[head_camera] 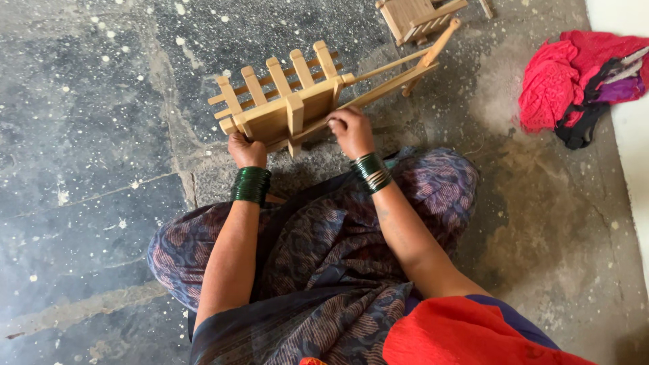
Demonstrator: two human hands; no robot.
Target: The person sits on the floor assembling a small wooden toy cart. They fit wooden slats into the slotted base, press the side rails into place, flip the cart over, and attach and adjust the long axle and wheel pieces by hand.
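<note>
The left hand is closed around the near left corner of a small wooden cart, while the right hand is curled over its near right edge, the fingers pressed against the underside of the frame where the two long shafts begin. The cart is thus held tilted up off the stone floor just in front of the knees, apparently so that its slatted railing is turned away and its base is exposed to view. Green bangles are worn on both wrists. A second wooden piece is seen beyond the shaft tips, and a heap of red cloth lies well apart to the right.
</note>
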